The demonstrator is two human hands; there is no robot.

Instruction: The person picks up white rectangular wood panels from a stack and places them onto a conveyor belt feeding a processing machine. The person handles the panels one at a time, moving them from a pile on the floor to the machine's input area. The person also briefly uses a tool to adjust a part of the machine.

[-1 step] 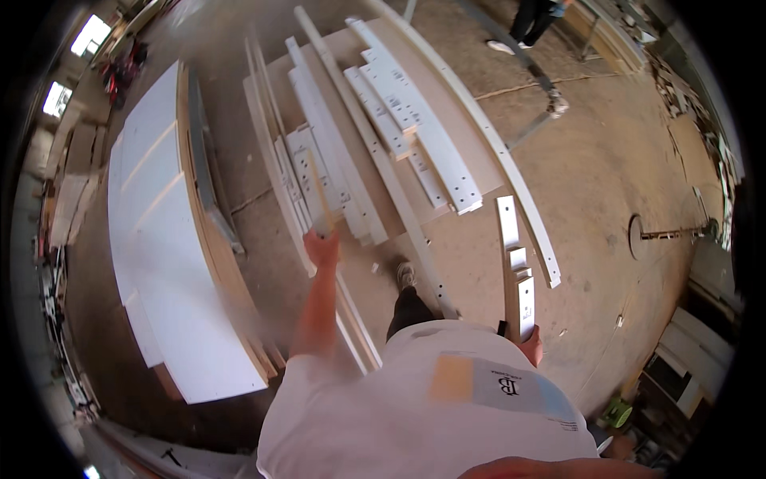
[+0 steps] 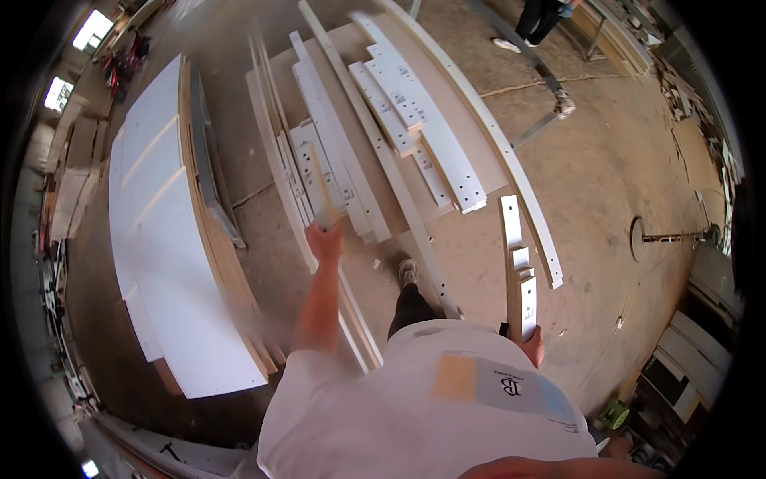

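Observation:
My left hand (image 2: 324, 243) is closed around the near end of a narrow yellowish strip (image 2: 322, 185), which points away from me over the white boards. Its exact kind is unclear. On my right side, my right hand (image 2: 533, 348) grips the lower end of a small stack of white boards (image 2: 525, 307), held lengthwise away from me. The boards differ in length, and the longest has a dark hole near its far end. Ahead of my left hand lies a short white panel with holes (image 2: 306, 164), among long white boards (image 2: 339, 152).
A long white rail (image 2: 501, 140) and more drilled boards (image 2: 443, 132) lie on a brown sheet (image 2: 471, 112). Large white panels (image 2: 171, 263) are stacked to the left. At the far right stands a round-based metal stand (image 2: 638, 238). Another person's legs (image 2: 536, 22) show at the top.
The whole view has shifted very slightly. Both hands keep their holds, with no other visible change.

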